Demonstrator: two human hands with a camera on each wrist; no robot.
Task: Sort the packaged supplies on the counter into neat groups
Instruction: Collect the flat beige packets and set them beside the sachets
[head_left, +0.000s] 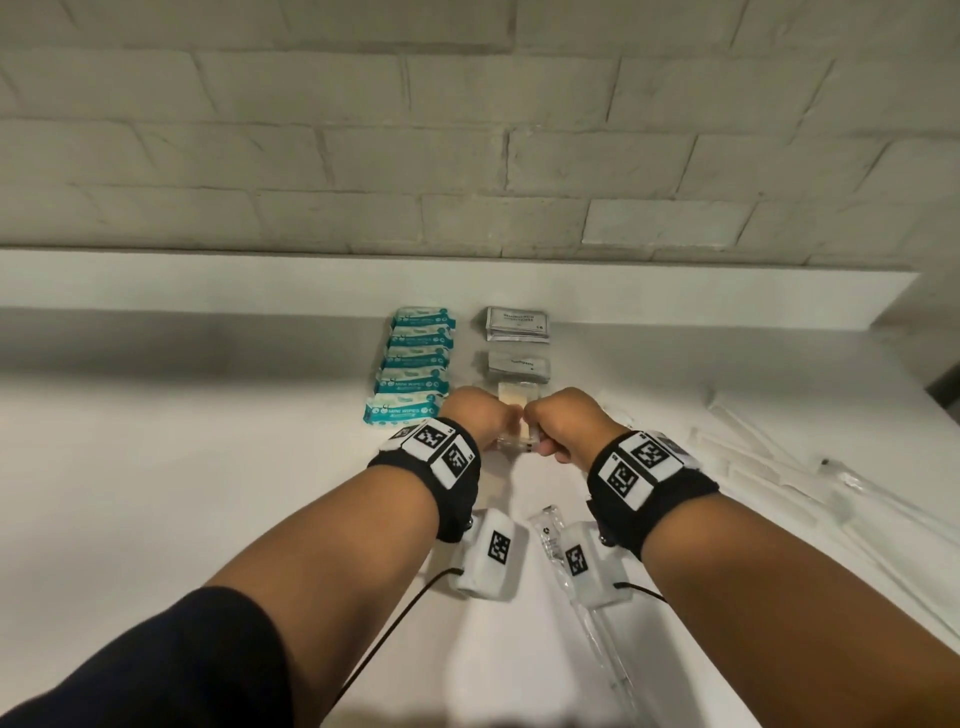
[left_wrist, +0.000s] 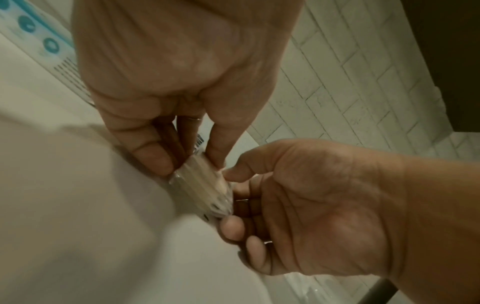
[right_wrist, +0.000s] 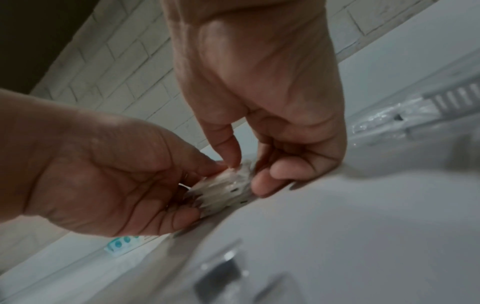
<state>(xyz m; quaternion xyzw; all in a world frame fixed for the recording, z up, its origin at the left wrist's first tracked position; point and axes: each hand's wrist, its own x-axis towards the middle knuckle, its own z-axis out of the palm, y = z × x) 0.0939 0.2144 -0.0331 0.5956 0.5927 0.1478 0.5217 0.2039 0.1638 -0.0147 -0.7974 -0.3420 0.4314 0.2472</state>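
Observation:
A small stack of clear packets with beige contents (head_left: 514, 397) stands on the white counter (head_left: 208, 441), in line below two grey piles. My left hand (head_left: 480, 415) pinches its left side and my right hand (head_left: 563, 421) pinches its right side, thumbs on top. In the left wrist view the stack (left_wrist: 200, 185) sits between my left fingers (left_wrist: 153, 158) and the right hand (left_wrist: 298, 205). In the right wrist view the stack (right_wrist: 226, 185) lies edge-on against the counter, with curled fingers on both sides.
Several teal mini wipes packs (head_left: 415, 364) form a column at the left. Behind the hands lie grey sachets (head_left: 517, 325) and toothpaste packets (head_left: 519, 364). A long clear-wrapped item (head_left: 553, 535) lies near my right wrist. More clear long packages (head_left: 753, 457) are scattered at the right. A brick wall rises behind.

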